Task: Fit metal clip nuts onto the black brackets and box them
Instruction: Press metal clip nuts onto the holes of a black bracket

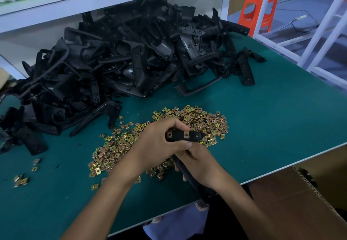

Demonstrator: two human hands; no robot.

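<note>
Both hands hold one black bracket (181, 136) above a spread of brass-coloured clip nuts (204, 121) on the green table. My left hand (159, 142) wraps the bracket's upper end, thumb under it. My right hand (199, 166) grips the bracket's lower arm near the table's front edge. Two clip nuts sit on the bracket's upper strip, one by my left fingers and one mid-strip; a bare hole shows at its right tip. A big heap of black brackets (122, 57) fills the back of the table.
The green table (281, 119) has bare room on its right side. A few stray clip nuts (21, 180) lie at the left. An open cardboard box (304, 198) stands below the table's right front corner. White shelving runs behind, and an orange stool (258, 12) stands beyond.
</note>
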